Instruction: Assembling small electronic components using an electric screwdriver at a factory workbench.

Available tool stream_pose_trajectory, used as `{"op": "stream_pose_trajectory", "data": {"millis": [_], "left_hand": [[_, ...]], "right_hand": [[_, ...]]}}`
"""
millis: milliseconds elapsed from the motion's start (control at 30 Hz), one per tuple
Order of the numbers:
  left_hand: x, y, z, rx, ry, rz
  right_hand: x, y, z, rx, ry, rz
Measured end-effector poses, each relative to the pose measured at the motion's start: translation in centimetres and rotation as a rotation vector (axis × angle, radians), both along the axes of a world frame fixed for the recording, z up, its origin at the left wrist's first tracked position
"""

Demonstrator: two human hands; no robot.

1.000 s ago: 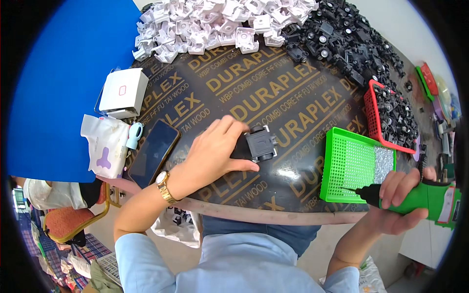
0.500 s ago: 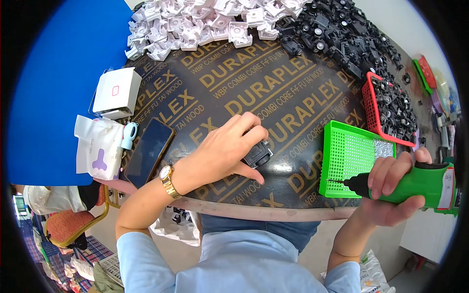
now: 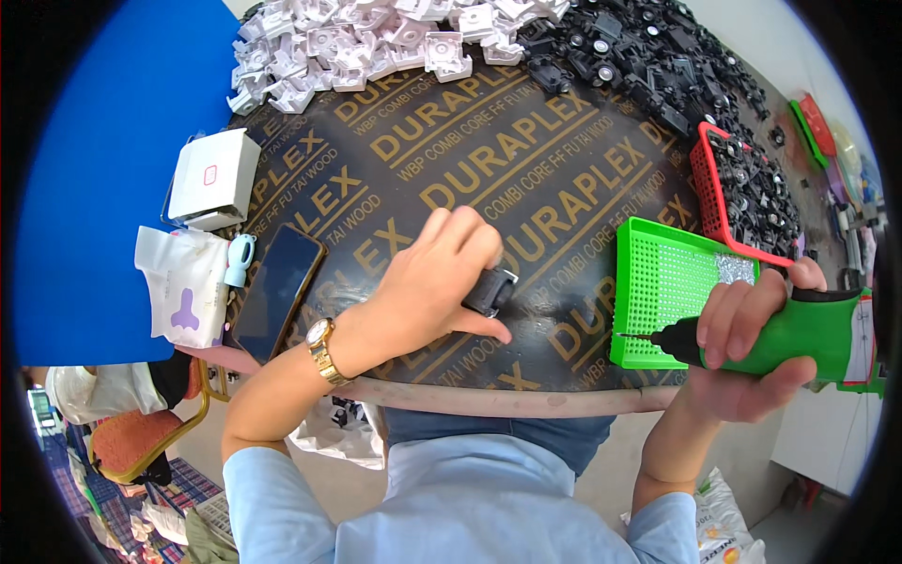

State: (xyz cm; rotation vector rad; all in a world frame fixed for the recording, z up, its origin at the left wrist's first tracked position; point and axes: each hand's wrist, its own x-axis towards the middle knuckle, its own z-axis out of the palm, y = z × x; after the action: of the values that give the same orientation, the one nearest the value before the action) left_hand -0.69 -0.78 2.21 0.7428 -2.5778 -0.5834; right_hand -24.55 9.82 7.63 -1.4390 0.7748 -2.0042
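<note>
The right hand (image 3: 752, 338) has raised the green electric screwdriver (image 3: 780, 334) beside the green perforated plastic tray (image 3: 672, 282), fingers clenched. Left of the tray, the left hand (image 3: 427, 282) grips a small black plastic part (image 3: 490, 289), mostly hidden, on the desk (image 3: 526, 160).

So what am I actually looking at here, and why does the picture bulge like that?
There is no robot: a person wears a wide fisheye camera on the head, looking down at their own two hands, so straight edges bend. The left hand, with a gold wristwatch, presses a small black plastic part onto the dark printed board tabletop. The right hand grips a green electric screwdriver, its bit pointing left. Nearby lie a green mesh tray, a red basket of black parts, a heap of white parts, a heap of black parts, a dark phone and a white box.
</note>
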Motion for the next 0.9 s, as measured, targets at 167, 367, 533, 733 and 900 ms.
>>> {"op": "stream_pose_trajectory", "data": {"millis": [167,367,533,733,900], "left_hand": [[0.0,0.3,0.4,0.145,0.084,0.012],[-1.1,1.6,-1.9,-0.072,0.161,-0.116],[-2.1,2.4,-2.6,-0.084,0.235,-0.187],[-1.8,2.6,-2.8,0.013,0.247,-0.186],[-1.9,2.5,-2.8,-0.039,0.243,-0.191]], "right_hand": [[0.4,-0.3,0.1,0.006,-0.02,-0.001],[1.4,-1.9,0.6,-0.1,-0.006,0.132],[3.0,-3.5,1.4,0.003,0.104,0.089],[4.7,-4.3,0.8,0.121,0.322,-0.06],[5.0,-4.7,-0.2,0.141,0.322,-0.044]]}}
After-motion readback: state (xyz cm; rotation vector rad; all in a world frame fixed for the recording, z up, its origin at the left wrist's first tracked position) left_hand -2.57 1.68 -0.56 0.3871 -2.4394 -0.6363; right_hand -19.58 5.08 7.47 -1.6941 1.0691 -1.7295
